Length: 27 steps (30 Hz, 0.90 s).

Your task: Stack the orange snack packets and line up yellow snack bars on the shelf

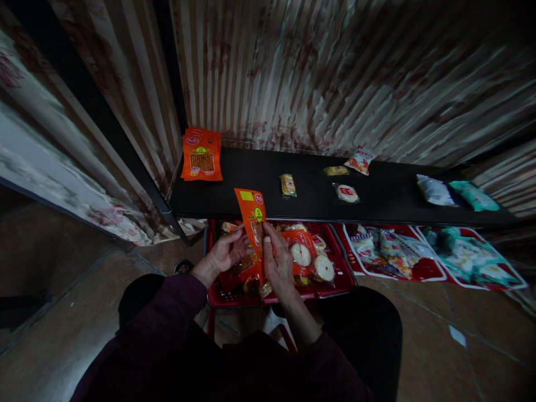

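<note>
My right hand (279, 265) grips an orange snack packet (253, 215) along its right edge, thumb on the front, holding it upright and slightly tilted. My left hand (227, 252) is at the packet's left side, palm turned up and fingers apart; whether its fingertips touch the packet I cannot tell. Below both hands stands a red basket (345, 273) with more orange packets, round wrapped cakes (324, 268) and small wrapped pieces in it. On the black shelf (251, 162) in front, a stack of like orange packets (201, 155) lies at the left end.
Along the shelf lie small yellow wrapped snacks (288, 185), a round white cake (347, 192), a red-and-white bag (360, 160), a pale bag (435, 190) and a green bag (474, 195). More red baskets (444, 273) with bags stand at right. A striped curtain (293, 72) hangs behind.
</note>
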Each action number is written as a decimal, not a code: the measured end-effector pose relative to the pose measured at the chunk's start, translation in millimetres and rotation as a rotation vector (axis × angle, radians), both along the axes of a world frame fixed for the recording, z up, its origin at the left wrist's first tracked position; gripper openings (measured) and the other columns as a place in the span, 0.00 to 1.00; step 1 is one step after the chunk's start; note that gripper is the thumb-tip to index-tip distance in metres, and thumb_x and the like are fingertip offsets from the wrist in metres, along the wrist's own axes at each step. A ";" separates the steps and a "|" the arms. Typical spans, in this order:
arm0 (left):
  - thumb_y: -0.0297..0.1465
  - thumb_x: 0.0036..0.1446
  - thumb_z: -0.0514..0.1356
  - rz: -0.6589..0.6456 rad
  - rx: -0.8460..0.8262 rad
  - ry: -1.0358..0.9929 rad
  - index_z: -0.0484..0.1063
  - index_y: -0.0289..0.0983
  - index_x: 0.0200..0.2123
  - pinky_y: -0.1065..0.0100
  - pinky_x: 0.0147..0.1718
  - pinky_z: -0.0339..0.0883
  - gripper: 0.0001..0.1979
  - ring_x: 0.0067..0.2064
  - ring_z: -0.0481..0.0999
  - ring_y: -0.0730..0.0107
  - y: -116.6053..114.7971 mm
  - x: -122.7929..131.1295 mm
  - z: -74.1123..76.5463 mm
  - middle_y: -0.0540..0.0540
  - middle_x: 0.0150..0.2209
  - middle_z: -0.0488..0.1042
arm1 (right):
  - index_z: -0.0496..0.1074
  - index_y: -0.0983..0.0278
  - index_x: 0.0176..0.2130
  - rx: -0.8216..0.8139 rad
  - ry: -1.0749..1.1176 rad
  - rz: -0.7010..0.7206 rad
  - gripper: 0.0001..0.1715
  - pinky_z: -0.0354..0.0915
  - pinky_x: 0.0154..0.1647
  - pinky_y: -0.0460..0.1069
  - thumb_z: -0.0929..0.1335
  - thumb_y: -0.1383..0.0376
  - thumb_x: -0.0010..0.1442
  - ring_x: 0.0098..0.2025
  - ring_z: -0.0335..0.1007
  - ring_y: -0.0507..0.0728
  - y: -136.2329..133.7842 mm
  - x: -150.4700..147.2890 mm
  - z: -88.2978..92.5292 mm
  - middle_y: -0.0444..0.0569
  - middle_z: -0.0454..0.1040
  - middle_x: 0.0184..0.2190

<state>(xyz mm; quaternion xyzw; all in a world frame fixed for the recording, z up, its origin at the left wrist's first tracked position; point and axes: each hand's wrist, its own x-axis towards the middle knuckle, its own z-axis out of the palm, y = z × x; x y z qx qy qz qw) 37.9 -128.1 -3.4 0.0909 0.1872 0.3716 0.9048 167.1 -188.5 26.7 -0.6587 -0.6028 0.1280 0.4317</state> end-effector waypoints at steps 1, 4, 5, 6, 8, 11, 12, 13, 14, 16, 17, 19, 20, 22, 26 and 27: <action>0.26 0.49 0.61 0.000 0.012 0.008 0.73 0.35 0.39 0.56 0.53 0.64 0.12 0.48 0.76 0.58 -0.1 -0.4 -0.6 0.42 0.41 0.78 | 0.65 0.62 0.57 0.000 0.016 0.004 0.24 0.58 0.60 0.61 0.56 0.59 0.66 0.59 0.62 0.59 -0.7 -1.6 0.9 0.54 0.68 0.56; 0.24 0.48 0.62 -0.006 0.056 0.028 0.73 0.36 0.40 0.58 0.52 0.65 0.13 0.49 0.75 0.60 -0.4 -1.8 -0.9 0.44 0.42 0.78 | 0.64 0.63 0.58 -0.015 0.052 0.028 0.26 0.57 0.61 0.62 0.56 0.57 0.66 0.61 0.60 0.60 -2.5 -3.2 2.5 0.55 0.66 0.58; 0.24 0.47 0.62 -0.011 0.074 0.033 0.74 0.36 0.40 0.59 0.52 0.65 0.14 0.49 0.75 0.60 -0.6 -2.2 -0.8 0.44 0.43 0.78 | 0.63 0.63 0.59 -0.025 0.066 0.045 0.27 0.56 0.62 0.62 0.56 0.56 0.66 0.61 0.59 0.60 -3.1 -2.7 2.5 0.56 0.65 0.58; 0.23 0.46 0.63 -0.014 0.092 0.037 0.74 0.36 0.40 0.60 0.52 0.64 0.15 0.50 0.74 0.60 -0.6 -2.5 -0.8 0.44 0.43 0.78 | 0.61 0.63 0.60 -0.034 0.080 0.070 0.28 0.55 0.62 0.62 0.56 0.54 0.66 0.62 0.58 0.60 -3.7 -2.0 2.3 0.56 0.64 0.59; 0.24 0.45 0.64 -0.016 0.122 0.045 0.74 0.37 0.41 0.61 0.53 0.63 0.16 0.52 0.73 0.60 -0.7 -2.7 -1.1 0.45 0.45 0.77 | 0.58 0.63 0.62 -0.053 0.100 0.134 0.32 0.53 0.63 0.63 0.56 0.51 0.65 0.64 0.54 0.61 -4.6 -0.1 1.5 0.56 0.60 0.62; 0.25 0.45 0.65 -0.027 0.153 0.073 0.75 0.38 0.44 0.61 0.54 0.62 0.20 0.54 0.71 0.59 -0.3 -2.3 -2.6 0.45 0.48 0.76 | 0.49 0.63 0.66 -0.113 0.105 0.221 0.42 0.48 0.65 0.65 0.60 0.46 0.61 0.67 0.45 0.64 -4.9 1.3 0.5 0.56 0.51 0.66; 0.25 0.45 0.65 -0.031 0.162 0.087 0.74 0.39 0.46 0.61 0.54 0.61 0.21 0.55 0.70 0.59 -0.2 -2.0 -3.1 0.45 0.49 0.75 | 0.46 0.64 0.66 -0.142 0.105 0.234 0.46 0.46 0.66 0.65 0.62 0.46 0.59 0.68 0.43 0.65 -4.7 1.2 0.6 0.56 0.48 0.67; 0.25 0.45 0.65 -0.035 0.172 0.098 0.74 0.39 0.47 0.61 0.54 0.60 0.22 0.56 0.69 0.59 0.0 -1.6 -3.5 0.46 0.50 0.75 | 0.44 0.64 0.67 -0.172 0.108 0.238 0.49 0.46 0.66 0.65 0.64 0.45 0.57 0.68 0.41 0.65 -4.5 0.9 1.0 0.56 0.46 0.67; 0.25 0.45 0.65 -0.036 0.183 0.104 0.74 0.40 0.47 0.62 0.55 0.59 0.23 0.57 0.68 0.59 0.1 -1.2 -3.6 0.46 0.51 0.74 | 0.43 0.64 0.67 -0.195 0.115 0.237 0.51 0.45 0.66 0.65 0.66 0.46 0.56 0.68 0.41 0.66 -4.2 0.5 1.6 0.56 0.46 0.67; 0.26 0.45 0.64 -0.027 0.211 0.097 0.74 0.40 0.47 0.63 0.55 0.58 0.22 0.57 0.67 0.59 0.4 -0.4 -3.1 0.46 0.52 0.73 | 0.44 0.64 0.67 -0.218 0.143 0.238 0.50 0.46 0.66 0.64 0.66 0.48 0.56 0.68 0.42 0.65 -3.9 -0.3 3.3 0.56 0.47 0.67; 0.27 0.45 0.64 -0.027 0.225 0.091 0.74 0.40 0.47 0.64 0.54 0.58 0.22 0.56 0.68 0.59 0.6 -0.2 -2.5 0.45 0.52 0.73 | 0.45 0.63 0.67 -0.218 0.164 0.245 0.47 0.46 0.66 0.64 0.66 0.49 0.58 0.68 0.43 0.64 -3.9 -0.5 4.1 0.55 0.48 0.67; 0.28 0.46 0.64 -0.039 0.245 0.098 0.74 0.40 0.48 0.65 0.52 0.60 0.22 0.53 0.70 0.61 1.2 -0.2 -1.0 0.45 0.52 0.73 | 0.47 0.62 0.66 -0.211 0.216 0.263 0.42 0.47 0.66 0.62 0.64 0.51 0.60 0.67 0.46 0.63 -4.3 -0.6 5.3 0.53 0.51 0.66; 0.28 0.45 0.64 -0.046 0.249 0.114 0.74 0.40 0.48 0.66 0.50 0.60 0.22 0.50 0.72 0.63 1.7 -0.4 -0.2 0.45 0.51 0.73 | 0.49 0.61 0.66 -0.210 0.243 0.263 0.40 0.48 0.66 0.62 0.63 0.51 0.61 0.66 0.48 0.62 -4.6 -0.6 5.7 0.53 0.54 0.65; 0.27 0.44 0.65 -0.051 0.256 0.162 0.75 0.40 0.47 0.67 0.48 0.61 0.23 0.45 0.73 0.66 2.7 -1.1 0.9 0.45 0.50 0.74 | 0.53 0.61 0.64 -0.224 0.296 0.241 0.37 0.51 0.65 0.62 0.62 0.52 0.61 0.64 0.54 0.63 -5.1 -0.4 5.9 0.53 0.59 0.63; 0.24 0.40 0.66 -0.012 0.305 0.230 0.77 0.41 0.45 0.68 0.48 0.60 0.23 0.47 0.72 0.66 3.7 -0.8 1.0 0.46 0.50 0.73 | 0.61 0.59 0.61 -0.257 0.418 0.176 0.32 0.56 0.62 0.61 0.63 0.51 0.61 0.60 0.62 0.63 -6.0 -0.8 6.9 0.51 0.68 0.57; 0.24 0.41 0.66 0.001 0.317 0.246 0.76 0.41 0.45 0.67 0.49 0.60 0.23 0.48 0.71 0.65 3.6 -0.2 0.5 0.46 0.50 0.73 | 0.63 0.59 0.59 -0.256 0.450 0.167 0.30 0.56 0.62 0.61 0.64 0.51 0.61 0.58 0.63 0.63 -6.2 -1.0 7.3 0.50 0.69 0.56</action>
